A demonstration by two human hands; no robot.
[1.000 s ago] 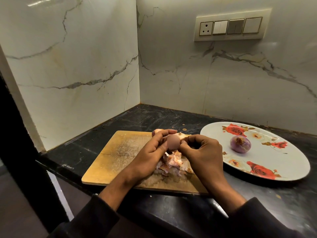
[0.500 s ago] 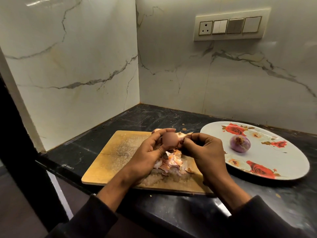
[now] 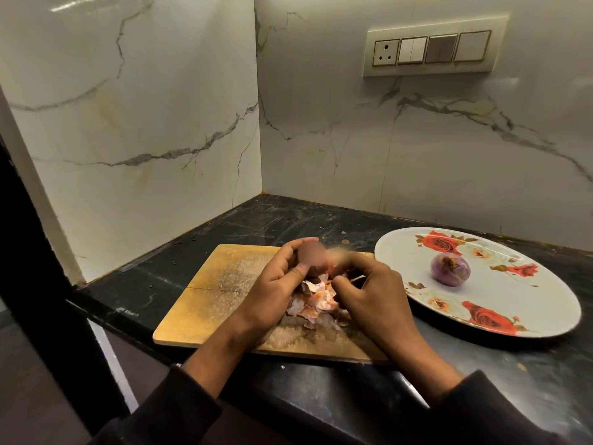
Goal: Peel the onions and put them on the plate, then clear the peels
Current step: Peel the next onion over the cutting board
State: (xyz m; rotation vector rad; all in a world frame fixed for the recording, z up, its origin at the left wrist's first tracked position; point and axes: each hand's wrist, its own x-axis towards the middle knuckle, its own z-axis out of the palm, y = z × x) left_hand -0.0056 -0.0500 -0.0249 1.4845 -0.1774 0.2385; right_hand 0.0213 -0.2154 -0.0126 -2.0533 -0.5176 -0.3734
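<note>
Lifted, round onion [image 3: 313, 255] blurs above papery peels [image 3: 316, 301].

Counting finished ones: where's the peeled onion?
In the head view, the peeled onion lies alone on the flowered plate, right of the cutting board.

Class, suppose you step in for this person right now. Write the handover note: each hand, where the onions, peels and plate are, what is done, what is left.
Left hand: grips the onion being peeled above the cutting board.
Right hand: fingers curled beside that onion, seemingly pinching a strip of skin; motion blur hides the detail.
Peels: piled on the board between the hands.
Plate: on the counter to the right, holding one peeled purple onion.
Done: one onion peeled and plated.
Left: finish peeling the held onion, plate it, then clear the peels.
</note>
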